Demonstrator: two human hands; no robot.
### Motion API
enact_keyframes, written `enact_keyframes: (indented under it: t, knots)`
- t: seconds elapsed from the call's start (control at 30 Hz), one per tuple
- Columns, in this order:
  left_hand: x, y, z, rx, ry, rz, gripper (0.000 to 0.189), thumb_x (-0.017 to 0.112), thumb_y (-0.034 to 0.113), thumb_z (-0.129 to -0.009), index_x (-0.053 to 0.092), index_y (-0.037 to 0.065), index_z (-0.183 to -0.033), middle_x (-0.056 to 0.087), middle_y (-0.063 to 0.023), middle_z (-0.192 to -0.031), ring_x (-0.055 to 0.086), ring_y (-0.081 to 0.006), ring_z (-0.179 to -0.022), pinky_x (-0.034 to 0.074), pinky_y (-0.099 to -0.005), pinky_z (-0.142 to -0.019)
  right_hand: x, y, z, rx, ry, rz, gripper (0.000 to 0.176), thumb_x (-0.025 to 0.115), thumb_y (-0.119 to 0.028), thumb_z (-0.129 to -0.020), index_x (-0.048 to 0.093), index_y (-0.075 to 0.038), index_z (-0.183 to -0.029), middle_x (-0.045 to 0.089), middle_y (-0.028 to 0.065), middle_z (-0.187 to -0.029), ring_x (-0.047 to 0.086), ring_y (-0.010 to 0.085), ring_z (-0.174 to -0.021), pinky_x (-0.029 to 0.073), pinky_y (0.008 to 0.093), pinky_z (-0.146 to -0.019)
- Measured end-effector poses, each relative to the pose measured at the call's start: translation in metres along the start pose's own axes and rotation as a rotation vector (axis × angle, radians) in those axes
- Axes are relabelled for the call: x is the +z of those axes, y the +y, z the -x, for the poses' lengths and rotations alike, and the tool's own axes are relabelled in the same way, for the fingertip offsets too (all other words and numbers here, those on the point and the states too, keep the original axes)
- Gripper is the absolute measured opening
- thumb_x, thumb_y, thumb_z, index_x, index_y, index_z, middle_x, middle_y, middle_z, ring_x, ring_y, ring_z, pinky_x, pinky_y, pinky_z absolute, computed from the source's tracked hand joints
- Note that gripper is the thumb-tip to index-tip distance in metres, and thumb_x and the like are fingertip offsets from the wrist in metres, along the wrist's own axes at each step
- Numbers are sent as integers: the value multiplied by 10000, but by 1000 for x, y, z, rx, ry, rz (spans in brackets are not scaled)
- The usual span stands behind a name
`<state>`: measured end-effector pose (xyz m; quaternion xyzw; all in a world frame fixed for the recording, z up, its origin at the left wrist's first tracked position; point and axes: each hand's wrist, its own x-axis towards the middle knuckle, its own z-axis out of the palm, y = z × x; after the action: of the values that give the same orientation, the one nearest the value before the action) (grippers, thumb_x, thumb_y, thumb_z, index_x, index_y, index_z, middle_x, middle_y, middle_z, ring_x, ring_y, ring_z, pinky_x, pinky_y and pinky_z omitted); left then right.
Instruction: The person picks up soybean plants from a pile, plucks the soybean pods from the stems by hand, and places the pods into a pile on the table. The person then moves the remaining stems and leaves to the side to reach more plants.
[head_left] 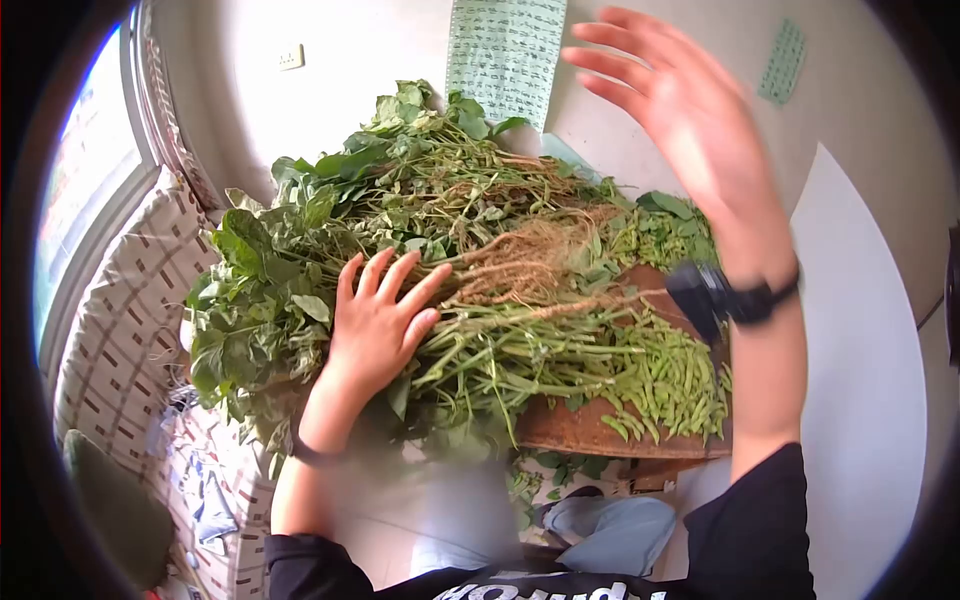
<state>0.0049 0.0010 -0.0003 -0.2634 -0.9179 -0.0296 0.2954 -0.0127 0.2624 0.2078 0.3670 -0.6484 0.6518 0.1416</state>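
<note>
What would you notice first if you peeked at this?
A huge heap of leafy green plants with roots and pods fills the middle, piled on a round brown surface. The left hand lies flat on the heap, and the right hand, a black watch on its wrist, is raised open at upper right.

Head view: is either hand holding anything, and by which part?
Nothing is held. The left hand lies flat, fingers spread, on the soybean plants; the right hand is raised, open, empty.
</note>
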Motion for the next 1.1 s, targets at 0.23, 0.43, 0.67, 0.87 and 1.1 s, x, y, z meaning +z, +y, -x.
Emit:
enact_keyframes:
  t: [0.23,0.43,0.67,0.87,1.1]
  knots:
    - [8,-3,3,-45,26,115,431,550,391,-905,552,297,-1326,506,-51,-1367,409,-274,-1286,226,-500,-1112,-105,328,-122,323,-369,1166,322,652,-274,-793,674,5,-952,699,179,-865,655,314,-791,507,429,-730]
    - [11,-6,5,-73,60,174,441,555,409,-897,554,306,-1326,517,-56,-1353,420,-285,-1260,232,-503,-1105,-169,411,-92,558,-536,1305,510,652,-384,-868,581,-24,-1223,615,221,-1199,580,375,-1112,461,425,-937]
    - [11,-6,5,-91,59,215,445,547,419,-894,557,298,-1322,517,-62,-1354,418,-290,-1264,224,-509,-1107,-129,357,-106,601,-444,1312,410,684,-429,-837,673,-20,-860,682,165,-830,638,310,-792,486,413,-740]
    - [14,-6,9,-93,134,175,427,550,403,-904,561,283,-1314,530,-59,-1336,432,-281,-1256,229,-507,-1106,-126,335,-130,344,-473,1486,371,608,-322,-911,588,7,-740,602,168,-691,576,324,-671,444,443,-638]
    - [13,-4,8,-79,183,156,422,549,402,-908,562,288,-1314,535,-46,-1327,434,-278,-1261,222,-494,-1111,-109,232,-181,1,-53,1422,325,501,-268,-962,591,12,-822,635,181,-833,593,350,-806,448,431,-725]
